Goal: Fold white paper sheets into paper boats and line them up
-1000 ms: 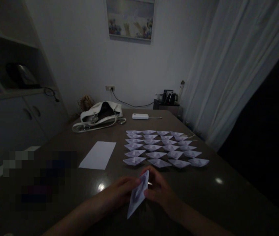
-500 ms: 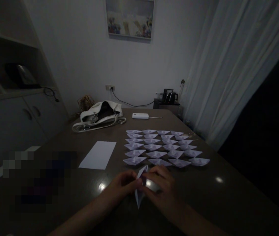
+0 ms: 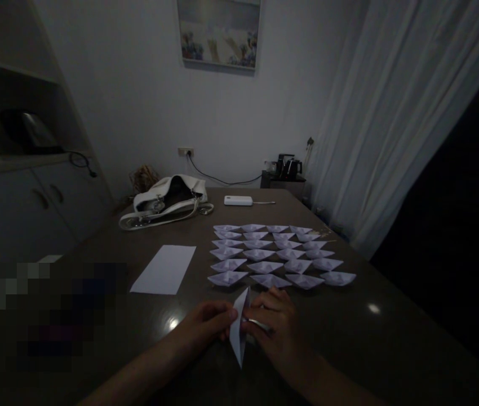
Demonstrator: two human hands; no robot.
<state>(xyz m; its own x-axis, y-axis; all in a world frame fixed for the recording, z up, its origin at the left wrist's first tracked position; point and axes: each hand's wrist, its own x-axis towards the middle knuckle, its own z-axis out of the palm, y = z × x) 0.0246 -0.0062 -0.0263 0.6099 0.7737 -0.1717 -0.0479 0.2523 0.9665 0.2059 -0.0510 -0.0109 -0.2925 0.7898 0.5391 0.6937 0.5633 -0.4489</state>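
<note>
Both hands meet over the near middle of a dark table [image 3: 391,338] in a dim room. My left hand [image 3: 208,321] and my right hand [image 3: 275,327] pinch a folded white paper piece [image 3: 238,330] between them, its point hanging down towards me. Just beyond the hands lie several finished white paper boats [image 3: 279,254] in neat rows. A flat white sheet of paper [image 3: 164,269] lies to the left of the boats.
A white handbag [image 3: 165,200] sits at the table's far left, with a white power bank [image 3: 238,200] and cable beside it. A kettle set [image 3: 285,167] stands on a low stand by the wall. Curtains hang on the right, cabinets on the left.
The folded paper has been turned and narrowed between my hands, from a broad flat face to a slim edge-on shape. My right hand has closed further over it.
</note>
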